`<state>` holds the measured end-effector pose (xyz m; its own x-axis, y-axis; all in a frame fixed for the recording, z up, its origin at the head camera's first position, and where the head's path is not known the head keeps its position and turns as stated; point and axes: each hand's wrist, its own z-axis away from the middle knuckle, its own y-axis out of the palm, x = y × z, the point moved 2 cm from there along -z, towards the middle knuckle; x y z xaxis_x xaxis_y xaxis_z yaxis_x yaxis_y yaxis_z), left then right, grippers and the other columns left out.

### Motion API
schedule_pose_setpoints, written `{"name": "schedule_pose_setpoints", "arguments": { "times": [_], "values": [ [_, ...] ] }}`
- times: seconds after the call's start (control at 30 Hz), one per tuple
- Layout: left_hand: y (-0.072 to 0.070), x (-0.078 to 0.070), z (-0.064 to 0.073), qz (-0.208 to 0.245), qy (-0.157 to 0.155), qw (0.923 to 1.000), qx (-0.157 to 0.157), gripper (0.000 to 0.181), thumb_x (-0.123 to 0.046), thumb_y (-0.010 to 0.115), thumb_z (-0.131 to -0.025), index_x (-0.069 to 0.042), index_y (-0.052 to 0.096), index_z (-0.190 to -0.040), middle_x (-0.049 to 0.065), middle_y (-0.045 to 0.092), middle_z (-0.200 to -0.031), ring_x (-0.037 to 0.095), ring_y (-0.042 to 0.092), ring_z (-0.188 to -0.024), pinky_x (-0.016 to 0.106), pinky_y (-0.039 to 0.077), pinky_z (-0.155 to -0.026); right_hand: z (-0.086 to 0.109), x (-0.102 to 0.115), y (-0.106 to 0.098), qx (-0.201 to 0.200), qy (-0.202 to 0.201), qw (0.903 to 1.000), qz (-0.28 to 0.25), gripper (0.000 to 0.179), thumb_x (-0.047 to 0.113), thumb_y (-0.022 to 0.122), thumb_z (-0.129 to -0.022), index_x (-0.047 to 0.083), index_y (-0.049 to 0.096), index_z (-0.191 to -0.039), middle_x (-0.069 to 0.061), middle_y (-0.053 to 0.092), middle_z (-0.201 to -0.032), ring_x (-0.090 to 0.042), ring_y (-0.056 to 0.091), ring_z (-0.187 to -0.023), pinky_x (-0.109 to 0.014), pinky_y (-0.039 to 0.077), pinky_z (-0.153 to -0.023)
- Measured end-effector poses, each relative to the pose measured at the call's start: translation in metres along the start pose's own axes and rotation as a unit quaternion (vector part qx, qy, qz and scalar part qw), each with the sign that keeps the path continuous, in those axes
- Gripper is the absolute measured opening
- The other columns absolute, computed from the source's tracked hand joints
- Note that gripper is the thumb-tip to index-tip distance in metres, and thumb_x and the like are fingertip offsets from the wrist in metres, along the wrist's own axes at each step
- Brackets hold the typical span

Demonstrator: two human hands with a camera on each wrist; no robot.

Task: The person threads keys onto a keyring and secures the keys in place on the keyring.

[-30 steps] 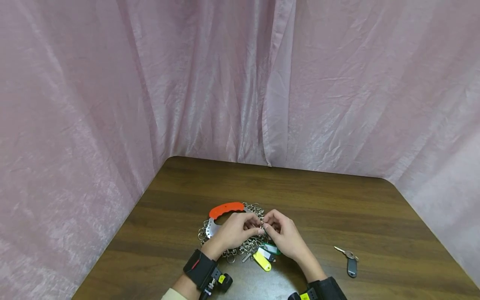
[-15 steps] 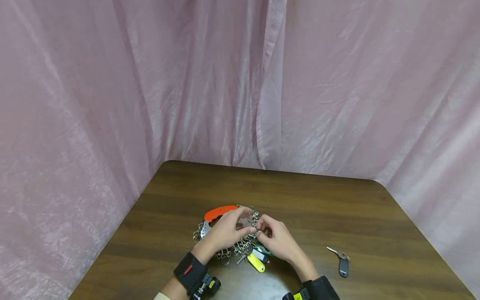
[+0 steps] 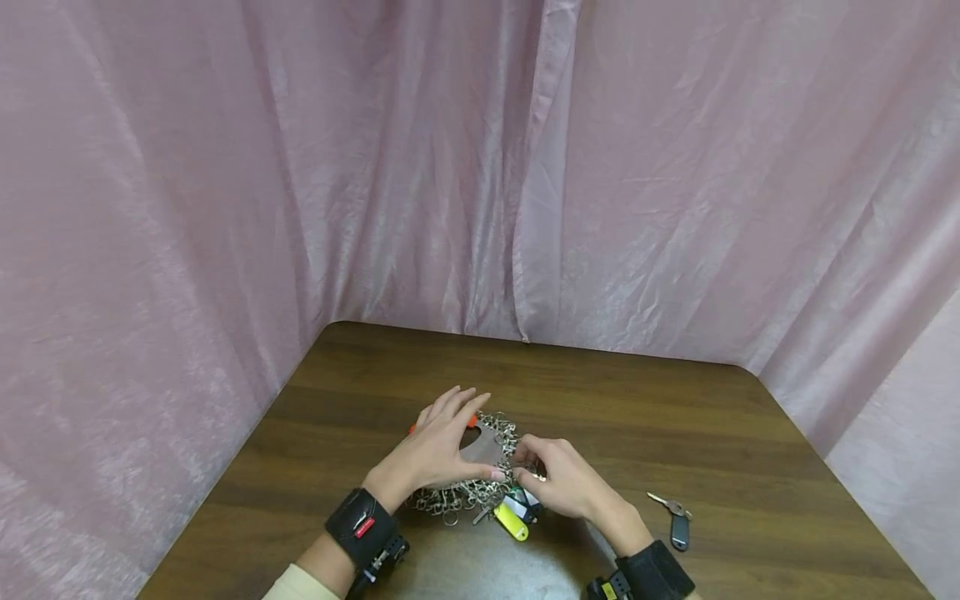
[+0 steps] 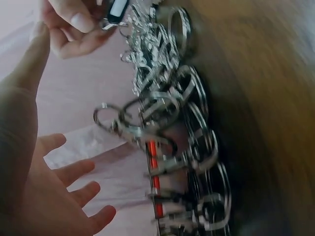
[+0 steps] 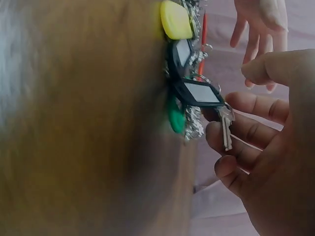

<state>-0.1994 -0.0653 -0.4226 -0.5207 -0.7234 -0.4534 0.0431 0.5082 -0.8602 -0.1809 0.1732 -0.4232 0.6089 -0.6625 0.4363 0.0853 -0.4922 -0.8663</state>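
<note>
A metal ring plate [image 3: 483,447] with an orange grip lies on the table, ringed by many small silver key rings and clasps [image 4: 152,108]. My left hand [image 3: 431,446] spreads over it, fingers straight and thumb apart, holding nothing. At the right edge, my right hand [image 3: 562,477] has loosely bent fingers, thumb apart from them. In the right wrist view a silver key [image 5: 226,129] with a black, white-labelled tag [image 5: 201,93] hangs from the rings beside those fingers. A yellow key tag [image 3: 512,522], another black tag [image 5: 180,54] and a green tag [image 5: 176,115] hang close by.
A separate key with a dark grey tag [image 3: 679,531] lies on the brown wooden table [image 3: 750,450] to the right. Pink curtains [image 3: 420,167] hang behind the table's far edge. Both wrists wear black camera straps.
My left hand has left the rings and spread its fingers, moving left across the orange grip. My right hand has loosened its pinch and stays by the rings.
</note>
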Motion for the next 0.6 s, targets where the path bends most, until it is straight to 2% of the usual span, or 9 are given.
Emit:
{"name": "schedule_pose_setpoints", "arguments": {
  "times": [0.1,0.17,0.33,0.43,0.53,0.6],
  "values": [
    [-0.005,0.002,0.002,-0.028,0.005,0.9996,-0.001,0.122,-0.088,0.071,-0.075,-0.026,0.024,-0.17,0.011,0.023,-0.174,0.038,0.015,-0.161,0.065,0.021,-0.123,0.001,0.001,-0.007,-0.004,-0.01,0.9995,0.03,0.01,0.018,0.072,-0.094,0.013,0.07,-0.102,0.01,0.068,-0.088,-0.008,0.064,-0.08,-0.031,0.054,-0.073],
    [-0.008,0.003,0.004,-0.041,0.004,0.9991,0.0,0.123,-0.09,0.068,-0.075,-0.027,0.022,-0.17,0.011,0.021,-0.174,0.037,0.014,-0.161,0.064,0.021,-0.124,0.003,0.001,-0.013,-0.004,-0.008,0.9991,0.043,0.008,0.019,0.073,-0.095,0.015,0.069,-0.1,0.01,0.066,-0.085,-0.01,0.063,-0.076,-0.03,0.053,-0.069],
    [-0.015,0.006,0.006,-0.048,0.001,0.9988,0.001,0.125,-0.091,0.068,-0.074,-0.028,0.022,-0.17,0.011,0.019,-0.175,0.038,0.013,-0.161,0.065,0.021,-0.123,0.005,0.003,-0.025,-0.027,0.003,0.9965,0.079,0.009,0.021,0.075,-0.096,0.02,0.066,-0.097,0.008,0.061,-0.081,-0.012,0.058,-0.07,-0.029,0.048,-0.063],
    [-0.017,0.006,0.006,-0.062,-0.001,0.9981,0.001,0.125,-0.091,0.068,-0.074,-0.027,0.021,-0.171,0.011,0.017,-0.175,0.039,0.012,-0.161,0.065,0.02,-0.124,0.006,0.006,-0.03,-0.059,0.001,0.9889,0.136,0.019,0.029,0.076,-0.095,0.016,0.068,-0.107,0.001,0.067,-0.095,-0.019,0.062,-0.086,-0.038,0.052,-0.074],
    [-0.019,0.005,0.006,-0.079,0.003,0.9969,-0.007,0.126,-0.091,0.067,-0.074,-0.025,0.02,-0.171,0.013,0.015,-0.176,0.04,0.011,-0.161,0.066,0.02,-0.124,0.007,0.007,-0.032,-0.086,-0.001,0.9773,0.194,0.042,0.041,0.077,-0.094,0.013,0.068,-0.125,-0.007,0.068,-0.116,-0.029,0.062,-0.108,-0.052,0.052,-0.087],
    [-0.02,0.004,0.005,-0.095,0.005,0.9953,-0.016,0.127,-0.093,0.065,-0.074,-0.024,0.019,-0.171,0.015,0.014,-0.176,0.04,0.01,-0.161,0.066,0.02,-0.123,0.006,0.008,-0.034,-0.093,0.002,0.9729,0.212,0.055,0.048,0.075,-0.094,0.014,0.066,-0.135,-0.01,0.065,-0.129,-0.035,0.06,-0.12,-0.057,0.049,-0.093]
  ]
}}
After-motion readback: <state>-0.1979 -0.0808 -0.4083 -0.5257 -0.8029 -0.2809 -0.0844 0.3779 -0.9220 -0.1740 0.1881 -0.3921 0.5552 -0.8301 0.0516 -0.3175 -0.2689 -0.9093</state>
